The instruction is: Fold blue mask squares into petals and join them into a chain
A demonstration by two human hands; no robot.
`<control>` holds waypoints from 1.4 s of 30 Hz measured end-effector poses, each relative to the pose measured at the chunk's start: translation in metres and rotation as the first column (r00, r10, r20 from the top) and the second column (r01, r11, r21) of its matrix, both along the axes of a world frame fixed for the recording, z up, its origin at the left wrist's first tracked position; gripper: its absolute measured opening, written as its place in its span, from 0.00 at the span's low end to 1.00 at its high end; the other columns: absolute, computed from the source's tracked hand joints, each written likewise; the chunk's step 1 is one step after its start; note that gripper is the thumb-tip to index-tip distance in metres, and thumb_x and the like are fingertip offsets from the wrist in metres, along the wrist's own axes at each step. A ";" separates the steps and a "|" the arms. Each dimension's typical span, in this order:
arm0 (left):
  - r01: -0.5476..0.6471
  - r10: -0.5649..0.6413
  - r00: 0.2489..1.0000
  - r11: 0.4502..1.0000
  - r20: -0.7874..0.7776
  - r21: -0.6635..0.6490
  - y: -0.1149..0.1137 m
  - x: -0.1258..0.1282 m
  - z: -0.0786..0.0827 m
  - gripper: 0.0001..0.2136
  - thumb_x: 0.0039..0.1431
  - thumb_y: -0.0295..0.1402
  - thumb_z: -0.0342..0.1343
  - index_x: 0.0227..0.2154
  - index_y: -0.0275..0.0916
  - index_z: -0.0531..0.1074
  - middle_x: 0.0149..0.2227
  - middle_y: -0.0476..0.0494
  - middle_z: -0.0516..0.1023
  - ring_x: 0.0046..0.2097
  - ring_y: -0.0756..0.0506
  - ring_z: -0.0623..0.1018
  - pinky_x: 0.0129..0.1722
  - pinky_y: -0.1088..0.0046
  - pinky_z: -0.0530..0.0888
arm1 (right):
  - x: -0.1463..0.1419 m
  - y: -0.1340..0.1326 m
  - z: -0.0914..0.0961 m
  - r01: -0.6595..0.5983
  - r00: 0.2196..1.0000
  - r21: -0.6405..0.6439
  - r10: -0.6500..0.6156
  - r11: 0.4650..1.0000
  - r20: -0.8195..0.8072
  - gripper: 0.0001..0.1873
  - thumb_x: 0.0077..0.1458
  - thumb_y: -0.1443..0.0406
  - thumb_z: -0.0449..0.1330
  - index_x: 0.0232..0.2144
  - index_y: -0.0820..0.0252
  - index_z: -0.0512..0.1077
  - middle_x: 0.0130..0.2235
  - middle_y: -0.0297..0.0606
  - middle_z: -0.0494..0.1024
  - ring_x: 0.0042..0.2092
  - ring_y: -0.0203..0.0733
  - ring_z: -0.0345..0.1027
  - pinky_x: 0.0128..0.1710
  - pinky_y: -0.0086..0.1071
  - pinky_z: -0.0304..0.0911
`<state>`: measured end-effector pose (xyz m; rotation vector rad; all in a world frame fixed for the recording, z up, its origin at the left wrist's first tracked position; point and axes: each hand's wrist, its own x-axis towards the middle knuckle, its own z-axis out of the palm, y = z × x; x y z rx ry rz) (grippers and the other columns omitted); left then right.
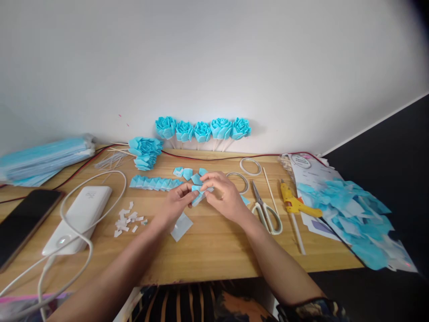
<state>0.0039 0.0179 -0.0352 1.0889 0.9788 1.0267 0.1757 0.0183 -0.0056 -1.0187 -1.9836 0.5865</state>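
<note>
Between my two hands, over the middle of the table, is a small folded piece of blue and white fabric. My left hand pinches its left side. My right hand has its fingers closed on the right side of the same piece. Just beyond them lie several blue folded petals, and to the left a row of overlapping folded petals. A pale square sheet rests on the table below my hands. Part of a tape roll shows behind my right hand.
Scissors, a thin stick and a yellow glue gun lie right, before blue scraps. Blue flowers stand by the wall. Left are paper bits, a cabled power bank, a phone and stacked blue sheets.
</note>
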 end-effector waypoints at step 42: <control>-0.052 0.052 0.999 0.999 0.011 0.011 0.000 0.000 0.005 0.09 0.48 0.37 0.62 0.24 0.36 0.72 0.23 0.52 0.68 0.27 0.52 0.65 0.26 0.77 0.62 | -0.005 0.000 -0.008 -0.220 0.918 -0.556 -0.022 0.801 -0.395 0.19 0.54 0.67 0.57 0.49 0.54 0.66 0.39 0.34 0.74 0.40 0.39 0.70 0.43 0.33 0.64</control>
